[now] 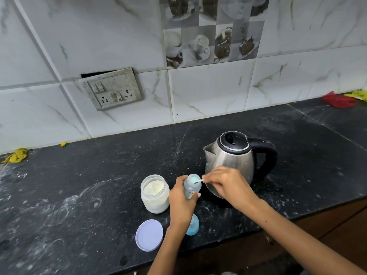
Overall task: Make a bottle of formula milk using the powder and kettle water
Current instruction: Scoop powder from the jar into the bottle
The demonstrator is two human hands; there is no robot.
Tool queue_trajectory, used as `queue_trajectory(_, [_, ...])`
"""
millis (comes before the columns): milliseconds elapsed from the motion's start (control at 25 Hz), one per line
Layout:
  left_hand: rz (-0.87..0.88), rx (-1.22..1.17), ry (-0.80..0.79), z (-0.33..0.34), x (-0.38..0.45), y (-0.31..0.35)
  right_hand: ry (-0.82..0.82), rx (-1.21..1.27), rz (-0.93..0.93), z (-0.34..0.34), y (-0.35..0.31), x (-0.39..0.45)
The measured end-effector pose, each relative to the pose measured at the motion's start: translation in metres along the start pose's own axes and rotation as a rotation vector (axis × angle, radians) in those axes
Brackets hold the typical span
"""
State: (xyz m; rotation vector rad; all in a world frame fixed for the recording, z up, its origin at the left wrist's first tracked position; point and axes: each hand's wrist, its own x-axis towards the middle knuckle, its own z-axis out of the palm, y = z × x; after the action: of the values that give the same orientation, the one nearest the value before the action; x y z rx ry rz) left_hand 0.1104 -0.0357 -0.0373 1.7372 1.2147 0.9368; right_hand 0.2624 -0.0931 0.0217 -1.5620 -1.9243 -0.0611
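Black worktop, dusted white; marble-tiled wall behind. Left hand fingers wrap bottle; right hand fingers pinch scoop over its mouth.

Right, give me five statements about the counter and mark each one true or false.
1. The left hand holds the bottle. True.
2. The jar is closed with its lid. False: the jar is open and the lid lies flat on the counter in front of it.
3. The right hand pinches a scoop at the bottle's mouth. True.
4. The kettle has its lid open. False: its lid is down.
5. The blue cap is screwed on the bottle. False: it lies on the counter near the left wrist, and the bottle's mouth is open.
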Motion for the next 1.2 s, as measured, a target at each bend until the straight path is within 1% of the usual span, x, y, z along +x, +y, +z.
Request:
queue_trajectory(80, [0.004,0.007,0.002,0.001,0.0,0.0,0.004,0.011,0.026,0.001,0.002,-0.001])
queue_trajectory(200, [0.004,0.002,0.003,0.001,-0.002,0.001,-0.002,-0.018,-0.011,0.002,0.002,-0.003])
queue_trajectory(440, [0.006,0.004,0.027,0.003,-0.003,-0.006,-0.008,-0.042,-0.025,0.006,0.003,-0.002])
queue_trajectory(680, [-0.017,-0.028,0.045,0.005,-0.004,-0.007,-0.058,-0.048,0.024,0.013,0.008,0.001])
queue_trajectory(800, [-0.041,-0.049,0.051,0.009,-0.002,-0.01,0.035,0.011,0.088,0.01,0.009,0.002])
queue_trajectory(880, [-0.064,-0.052,0.027,0.011,0.0,-0.013,0.093,0.049,0.137,0.008,0.011,0.003])
queue_trajectory(960, [-0.076,-0.057,-0.007,0.011,-0.003,-0.012,0.112,0.077,0.169,0.008,0.012,-0.001])
queue_trajectory(1040, [-0.065,-0.04,-0.014,0.009,-0.009,-0.007,0.143,0.107,0.202,0.008,0.011,-0.005])
queue_trajectory(1200, [0.018,-0.001,0.059,-0.014,-0.037,-0.005,0.258,0.273,0.275,0.008,-0.003,-0.008])
